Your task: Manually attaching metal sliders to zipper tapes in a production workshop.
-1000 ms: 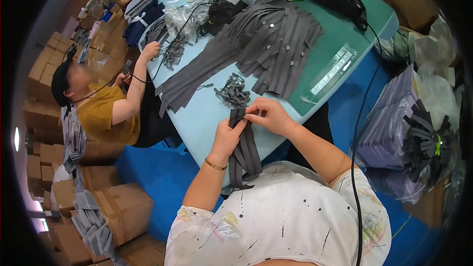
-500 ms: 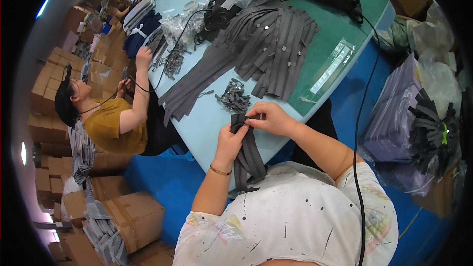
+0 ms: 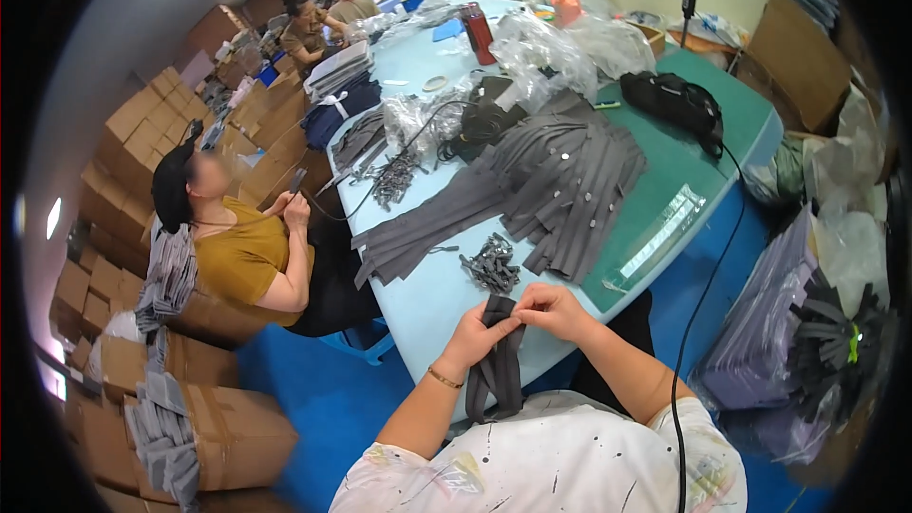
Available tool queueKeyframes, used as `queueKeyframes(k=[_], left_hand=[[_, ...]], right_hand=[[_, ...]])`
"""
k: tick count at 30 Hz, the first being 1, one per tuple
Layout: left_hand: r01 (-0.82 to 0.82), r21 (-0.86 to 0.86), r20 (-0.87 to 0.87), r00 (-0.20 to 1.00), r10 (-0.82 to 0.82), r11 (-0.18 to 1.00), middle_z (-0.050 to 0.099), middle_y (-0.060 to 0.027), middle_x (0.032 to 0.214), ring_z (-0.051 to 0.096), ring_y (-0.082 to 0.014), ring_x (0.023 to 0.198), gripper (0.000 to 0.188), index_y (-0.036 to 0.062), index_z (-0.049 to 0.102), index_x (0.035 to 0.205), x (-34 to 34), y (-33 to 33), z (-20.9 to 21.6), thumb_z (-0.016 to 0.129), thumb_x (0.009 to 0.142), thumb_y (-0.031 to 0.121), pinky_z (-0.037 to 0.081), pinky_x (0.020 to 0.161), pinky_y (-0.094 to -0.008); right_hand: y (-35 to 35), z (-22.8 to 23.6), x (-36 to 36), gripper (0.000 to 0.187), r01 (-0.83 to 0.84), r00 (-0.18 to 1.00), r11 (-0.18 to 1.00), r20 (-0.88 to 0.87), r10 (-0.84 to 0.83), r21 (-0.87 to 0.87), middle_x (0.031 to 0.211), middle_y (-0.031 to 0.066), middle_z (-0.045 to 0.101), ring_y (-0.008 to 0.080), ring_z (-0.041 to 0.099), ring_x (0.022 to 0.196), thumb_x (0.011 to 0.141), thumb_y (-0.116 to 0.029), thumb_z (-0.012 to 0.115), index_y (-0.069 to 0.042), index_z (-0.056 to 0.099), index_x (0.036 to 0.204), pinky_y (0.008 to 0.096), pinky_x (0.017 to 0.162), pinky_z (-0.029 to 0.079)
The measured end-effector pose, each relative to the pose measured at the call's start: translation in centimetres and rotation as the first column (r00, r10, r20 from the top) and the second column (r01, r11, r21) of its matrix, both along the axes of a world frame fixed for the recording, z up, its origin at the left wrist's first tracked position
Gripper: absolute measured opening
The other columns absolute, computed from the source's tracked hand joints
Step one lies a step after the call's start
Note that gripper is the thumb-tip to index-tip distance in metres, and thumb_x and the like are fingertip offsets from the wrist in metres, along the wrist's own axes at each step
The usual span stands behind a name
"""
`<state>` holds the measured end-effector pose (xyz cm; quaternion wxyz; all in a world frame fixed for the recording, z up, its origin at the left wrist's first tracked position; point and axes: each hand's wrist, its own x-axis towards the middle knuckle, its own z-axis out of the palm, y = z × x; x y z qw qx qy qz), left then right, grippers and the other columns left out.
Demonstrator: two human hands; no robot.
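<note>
From where I stand, the person's two hands have met just below the middle of the frame, over the near edge of the pale blue table (image 3: 408,313). The left hand (image 3: 472,340) is clamped, thumb on top, around dark grey strips (image 3: 496,370) close to their upper end, and the rest droops toward the white shirt (image 3: 570,456) at the bottom of the frame. The right hand (image 3: 556,312) has its thumb and fingertips pinched together at the strips' right edge, beside the left thumb; whatever sits in that pinch is too small for me to make out. I'd judge it close fingertip work on the strip end, one hand steadying while the other works. The next move seems to call for a firm left grip and a fine, controlled right pinch. Just above lies a pile of small grey pieces (image 3: 490,266), and beyond it a fanned heap of matching strips (image 3: 579,190).
</note>
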<state>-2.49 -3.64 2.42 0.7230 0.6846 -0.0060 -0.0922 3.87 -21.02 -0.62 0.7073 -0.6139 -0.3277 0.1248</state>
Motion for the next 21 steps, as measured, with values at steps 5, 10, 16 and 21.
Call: queueKeyframes(k=[5,10,16,21], left_hand=[[0.089,0.080,0.019,0.996,-0.091,0.993,0.061,-0.0018,0.088,0.055,-0.0074,0.079,0.023,0.0007,0.058,0.102,0.0,-0.5,0.6,0.065,0.082,0.011,0.047,0.069,-0.0226],[-0.048,-0.027,-0.040,0.998,0.047,0.998,0.063,-0.0007,0.088,0.056,-0.0070,0.078,0.024,0.0006,0.059,0.101,0.6,0.2,0.3,0.066,0.082,0.013,0.047,0.068,-0.0217],[0.025,0.002,-0.003,1.000,-0.025,1.000,0.063,-0.0042,0.083,0.059,-0.0104,0.069,0.017,-0.0005,0.059,0.097,0.7,-0.7,0.2,0.063,0.083,0.009,0.049,0.061,-0.0235],[-0.004,0.007,0.032,0.999,0.003,1.000,0.063,-0.0045,0.090,0.058,-0.0088,0.077,0.026,0.0009,0.054,0.107,0.3,-0.8,-0.4,0.062,0.085,0.012,0.047,0.061,-0.0213]], right_hand=[[-1.4,1.9,1.8,0.016,0.231,0.865,0.966,-0.480,-0.147,0.119,0.079,-0.0017,0.060,0.0040,0.047,0.066,0.081,-0.019,0.065,-0.005,0.066,0.087,0.0194,0.059,0.035],[0.8,2.4,-0.4,0.019,0.099,0.714,0.993,-0.689,-0.120,-0.070,0.081,-0.0039,0.057,0.0038,0.046,0.068,0.081,-0.024,0.065,-0.007,0.065,0.090,0.0202,0.057,0.034],[1.5,0.2,-1.8,0.016,0.213,0.910,0.967,-0.389,-0.145,0.137,0.083,-0.0013,0.056,0.0066,0.049,0.072,0.085,-0.017,0.061,-0.002,0.062,0.089,0.0228,0.061,0.040],[0.3,3.0,1.0,0.019,0.399,0.863,0.915,-0.362,-0.352,0.059,0.069,0.0002,0.055,0.0071,0.052,0.060,0.085,-0.019,0.061,-0.003,0.058,0.077,0.0238,0.051,0.042]])
